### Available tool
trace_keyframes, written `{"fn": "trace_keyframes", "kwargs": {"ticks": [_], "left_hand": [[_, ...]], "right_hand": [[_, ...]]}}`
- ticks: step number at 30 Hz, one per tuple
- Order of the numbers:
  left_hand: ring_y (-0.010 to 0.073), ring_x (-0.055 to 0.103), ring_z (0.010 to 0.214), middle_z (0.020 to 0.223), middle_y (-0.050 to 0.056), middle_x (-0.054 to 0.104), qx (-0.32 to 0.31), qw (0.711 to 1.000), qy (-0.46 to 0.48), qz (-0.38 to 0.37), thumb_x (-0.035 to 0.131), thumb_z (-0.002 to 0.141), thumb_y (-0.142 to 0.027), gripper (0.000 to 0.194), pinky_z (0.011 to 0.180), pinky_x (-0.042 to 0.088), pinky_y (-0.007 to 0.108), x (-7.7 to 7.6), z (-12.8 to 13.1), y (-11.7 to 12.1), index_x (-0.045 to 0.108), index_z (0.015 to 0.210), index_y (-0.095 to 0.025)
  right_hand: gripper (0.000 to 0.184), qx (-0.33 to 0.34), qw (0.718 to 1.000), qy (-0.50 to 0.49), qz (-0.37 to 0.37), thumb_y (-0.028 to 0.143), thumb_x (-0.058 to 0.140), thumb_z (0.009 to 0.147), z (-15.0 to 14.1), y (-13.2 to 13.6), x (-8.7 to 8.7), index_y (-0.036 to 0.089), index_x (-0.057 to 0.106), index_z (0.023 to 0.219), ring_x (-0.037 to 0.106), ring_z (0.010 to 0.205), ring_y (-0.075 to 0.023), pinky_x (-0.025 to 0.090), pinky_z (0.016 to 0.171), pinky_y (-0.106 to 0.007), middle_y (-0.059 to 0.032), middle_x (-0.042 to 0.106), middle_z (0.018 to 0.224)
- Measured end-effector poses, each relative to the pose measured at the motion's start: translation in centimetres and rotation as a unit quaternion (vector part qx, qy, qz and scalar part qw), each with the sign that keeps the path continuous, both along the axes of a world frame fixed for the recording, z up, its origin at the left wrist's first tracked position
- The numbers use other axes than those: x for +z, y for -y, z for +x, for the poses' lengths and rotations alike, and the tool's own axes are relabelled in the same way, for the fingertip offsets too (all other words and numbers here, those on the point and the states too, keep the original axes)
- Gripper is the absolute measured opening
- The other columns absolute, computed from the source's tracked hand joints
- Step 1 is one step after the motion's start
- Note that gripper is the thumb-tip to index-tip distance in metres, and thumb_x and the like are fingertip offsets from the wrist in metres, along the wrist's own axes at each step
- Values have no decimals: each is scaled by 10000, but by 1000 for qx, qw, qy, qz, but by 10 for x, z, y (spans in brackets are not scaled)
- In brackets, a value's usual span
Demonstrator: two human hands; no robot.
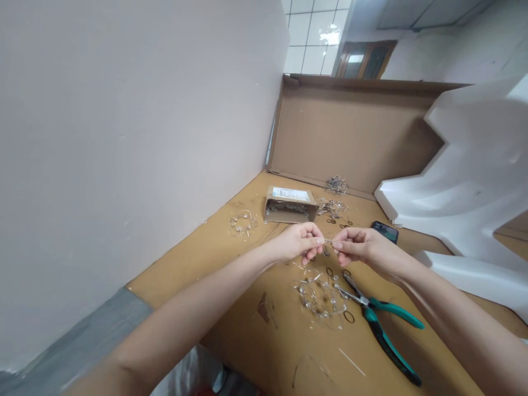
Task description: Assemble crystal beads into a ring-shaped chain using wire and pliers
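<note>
My left hand (303,242) and my right hand (355,246) meet over the middle of the table, each closed in a pinch. A small shiny piece (328,241), perhaps a bead with wire, spans the gap between their fingertips; its exact kind is too small to tell. Just below the hands lies a tangle of wire strung with transparent beads (322,297). Long-nose pliers (367,308) with green and black handles rest open beside it, their tips touching its right edge. Several thin dark rings (348,317) are scattered around.
Behind my hands stands an open small cardboard box (291,212) with beaded pieces inside. A beaded wire ring (243,223) lies left of it, wire piles (332,208) right. A phone (385,232) lies near white foam (466,165). A wall (144,126) borders the table's left.
</note>
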State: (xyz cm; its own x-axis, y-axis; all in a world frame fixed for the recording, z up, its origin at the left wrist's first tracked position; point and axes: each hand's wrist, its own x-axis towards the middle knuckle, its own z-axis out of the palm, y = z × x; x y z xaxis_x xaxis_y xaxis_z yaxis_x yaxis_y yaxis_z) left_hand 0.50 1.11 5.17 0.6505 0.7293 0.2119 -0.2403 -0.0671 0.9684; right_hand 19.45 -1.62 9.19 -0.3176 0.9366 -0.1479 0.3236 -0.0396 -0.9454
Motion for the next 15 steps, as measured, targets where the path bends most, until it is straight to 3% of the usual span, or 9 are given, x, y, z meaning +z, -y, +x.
{"fn": "trace_keyframes", "kwargs": {"ticks": [9,15], "left_hand": [[64,492,439,635,-24,571,-3,1000,-11,-23,633,718,-364,264,375,402,187,-18,-3,-1,480,755,-152],[46,422,360,559,-44,565,40,994,-94,-25,590,755,-348,213,336,279,166,-20,-3,4,530,802,-150]], "right_hand": [[270,-5,1000,20,8,392,720,644,-4,-1,-12,162,619,741,599,515,-104,494,586,-260,10,658,552],[251,-3,998,64,6,362,685,640,-19,0,-15,172,569,757,606,525,-122,496,579,-277,8,647,566]]}}
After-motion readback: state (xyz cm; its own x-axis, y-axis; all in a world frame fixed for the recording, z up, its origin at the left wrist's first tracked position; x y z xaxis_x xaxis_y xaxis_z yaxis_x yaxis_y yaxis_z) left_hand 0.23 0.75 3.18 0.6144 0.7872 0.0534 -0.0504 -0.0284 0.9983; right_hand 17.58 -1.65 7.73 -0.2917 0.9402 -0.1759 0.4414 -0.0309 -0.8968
